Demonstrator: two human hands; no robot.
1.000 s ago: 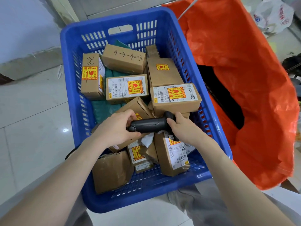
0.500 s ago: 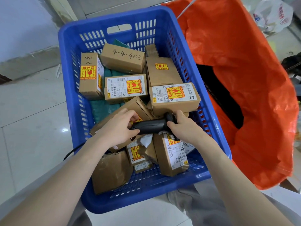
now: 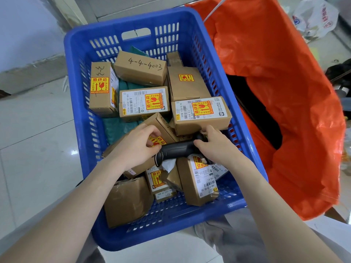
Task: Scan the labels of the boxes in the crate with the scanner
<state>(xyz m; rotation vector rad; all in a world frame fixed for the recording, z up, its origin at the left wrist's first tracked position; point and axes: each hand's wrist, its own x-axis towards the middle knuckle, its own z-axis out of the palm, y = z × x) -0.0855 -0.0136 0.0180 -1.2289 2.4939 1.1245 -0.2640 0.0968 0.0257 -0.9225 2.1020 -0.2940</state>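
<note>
A blue plastic crate (image 3: 133, 21) on the floor holds several cardboard boxes, most with white barcode labels and yellow-red fragile stickers. My right hand (image 3: 218, 147) is shut on the head end of a black scanner (image 3: 176, 149), whose handle lies across the boxes in the crate's middle. The scanner's head is hidden under my fingers, just below a labelled box (image 3: 201, 111). My left hand (image 3: 136, 147) rests on a tilted box (image 3: 159, 126), its fingertips curled at that box's yellow sticker, beside the scanner's handle end. Another labelled box (image 3: 201, 179) lies under the scanner.
A box marked 4-4-4003 (image 3: 140, 67) and an upright box (image 3: 100, 88) sit at the crate's far side over teal parcels (image 3: 117, 128). A large orange bag (image 3: 275, 82) stands open right of the crate. A white plastic bag (image 3: 315, 18) lies far right. Tiled floor (image 3: 38, 139) lies to the left.
My left hand has let go of the scanner's handle and moved onto the tilted box. My right hand keeps the scanner, now a little farther into the crate.
</note>
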